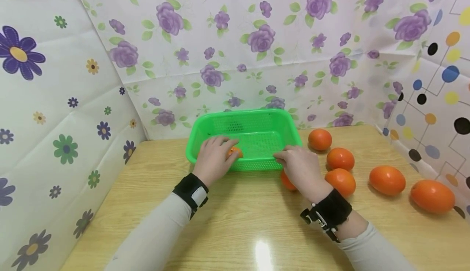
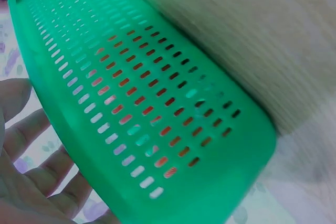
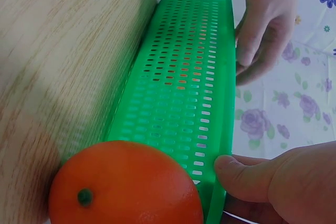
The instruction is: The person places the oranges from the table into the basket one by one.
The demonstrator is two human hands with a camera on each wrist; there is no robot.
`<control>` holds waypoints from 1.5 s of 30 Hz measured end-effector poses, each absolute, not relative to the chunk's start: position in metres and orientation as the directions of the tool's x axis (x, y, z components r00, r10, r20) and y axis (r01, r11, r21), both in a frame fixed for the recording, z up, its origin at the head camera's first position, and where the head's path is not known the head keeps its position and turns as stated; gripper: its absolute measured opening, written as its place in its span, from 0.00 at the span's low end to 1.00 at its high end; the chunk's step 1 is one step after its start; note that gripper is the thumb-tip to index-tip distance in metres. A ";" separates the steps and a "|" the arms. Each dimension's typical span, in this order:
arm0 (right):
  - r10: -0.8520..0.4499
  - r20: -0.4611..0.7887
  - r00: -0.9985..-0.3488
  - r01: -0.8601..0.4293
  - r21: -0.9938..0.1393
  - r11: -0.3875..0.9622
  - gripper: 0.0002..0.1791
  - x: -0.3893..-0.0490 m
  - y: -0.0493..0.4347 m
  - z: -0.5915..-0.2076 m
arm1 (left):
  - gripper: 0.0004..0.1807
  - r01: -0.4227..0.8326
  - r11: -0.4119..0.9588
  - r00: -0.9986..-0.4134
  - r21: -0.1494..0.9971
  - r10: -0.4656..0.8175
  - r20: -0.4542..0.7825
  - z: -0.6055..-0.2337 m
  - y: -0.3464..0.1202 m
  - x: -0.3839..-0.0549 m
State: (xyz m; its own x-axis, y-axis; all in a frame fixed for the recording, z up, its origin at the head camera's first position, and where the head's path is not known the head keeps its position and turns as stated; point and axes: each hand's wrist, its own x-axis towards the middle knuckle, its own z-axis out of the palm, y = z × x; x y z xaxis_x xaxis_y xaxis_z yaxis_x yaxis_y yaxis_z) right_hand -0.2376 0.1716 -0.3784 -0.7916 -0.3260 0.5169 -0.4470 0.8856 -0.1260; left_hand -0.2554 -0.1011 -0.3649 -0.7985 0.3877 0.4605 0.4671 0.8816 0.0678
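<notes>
A green plastic basket with slotted walls stands on the table near the back wall. My left hand hangs over its front left part with fingers loosely spread; in the left wrist view those fingers show past the rim, apart from one another. Below that hand an orange lies inside the basket, partly covered by the fingers. My right hand pinches the front right rim, the thumb on the outer side. Another orange sits outside the basket, just under the right hand.
To the right of the basket several more oranges lie on the wooden table, the nearest group beside my right wrist and one orange at the far right. Flowered cloth hangs behind, with patterned cloth on both sides.
</notes>
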 end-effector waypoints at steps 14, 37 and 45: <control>-0.330 0.512 -0.793 -0.449 -0.127 0.884 0.11 -0.237 0.171 -0.378 | 0.27 0.498 0.864 -0.735 0.075 0.375 0.564 -0.372 -0.124 -0.233; -0.348 0.543 -0.764 -0.478 -0.115 0.871 0.11 -0.237 0.172 -0.377 | 0.17 0.524 0.849 -0.646 0.063 0.348 0.679 -0.389 -0.147 -0.227; -0.351 0.541 -0.764 -0.468 -0.092 0.879 0.11 -0.237 0.172 -0.377 | 0.14 0.538 0.841 -0.636 0.054 0.363 0.681 -0.388 -0.151 -0.227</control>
